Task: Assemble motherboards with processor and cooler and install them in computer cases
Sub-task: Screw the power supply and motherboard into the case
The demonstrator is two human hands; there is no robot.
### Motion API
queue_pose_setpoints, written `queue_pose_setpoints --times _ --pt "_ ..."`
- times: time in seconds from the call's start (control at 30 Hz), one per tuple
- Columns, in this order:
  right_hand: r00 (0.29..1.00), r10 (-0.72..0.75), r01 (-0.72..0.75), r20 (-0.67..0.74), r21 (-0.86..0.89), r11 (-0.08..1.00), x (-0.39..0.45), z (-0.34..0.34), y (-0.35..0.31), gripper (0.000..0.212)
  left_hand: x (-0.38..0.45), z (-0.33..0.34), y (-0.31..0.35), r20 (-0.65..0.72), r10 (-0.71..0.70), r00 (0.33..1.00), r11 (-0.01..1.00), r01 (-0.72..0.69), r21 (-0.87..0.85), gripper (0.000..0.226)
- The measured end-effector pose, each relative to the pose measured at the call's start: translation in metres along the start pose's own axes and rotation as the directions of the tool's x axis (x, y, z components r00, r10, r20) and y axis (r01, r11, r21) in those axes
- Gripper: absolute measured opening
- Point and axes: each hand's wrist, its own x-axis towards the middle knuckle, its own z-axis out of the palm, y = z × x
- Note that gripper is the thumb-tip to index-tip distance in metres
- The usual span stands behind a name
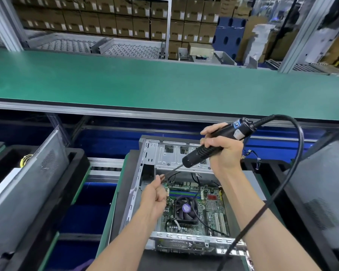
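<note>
Green conveyor belt [145,83] fronts stacked cardboard boxes [110,18] behind.

A long green conveyor belt [145,83] runs from the left edge to the right, edged by a grey metal rail [125,110]. Beyond its far edge, stacked brown cardboard boxes [106,18] with white labels fill grey metal shelving, above a roller track [114,46]. Dark blue plastic pallets [229,36] stand upright at the far right, beside a grey aluminium frame post [299,34].
</note>
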Motion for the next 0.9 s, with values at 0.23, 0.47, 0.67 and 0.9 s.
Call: queue_pose_setpoints --times 0.23,0.47,0.67,0.9 --pt "0.989 -0.004 0.006 -0.151 0.013 1.000 0.005 0.003 0.003 0.019 -0.001 0.000 0.001 0.035 0.028 0.999 0.998 -0.026 -0.064 0.017" --pt "0.994 -0.073 0.074 -0.079 0.006 0.997 0.029 0.017 -0.012 0.021 0.004 -0.004 -0.001 0.016 0.124 0.992 0.988 -0.125 0.095 0.042" --pt "0.990 -0.138 0.138 0.019 -0.225 0.965 0.051 0.034 -0.001 0.019 0.031 -0.011 0.005 -0.088 0.312 0.946 0.513 -0.089 0.854 0.034" --pt "0.990 -0.098 0.128 0.099 -0.371 0.920 0.061 0.041 0.029 0.021 0.059 -0.023 0.004 -0.006 0.332 0.943 0.146 -0.045 0.988 0.055"
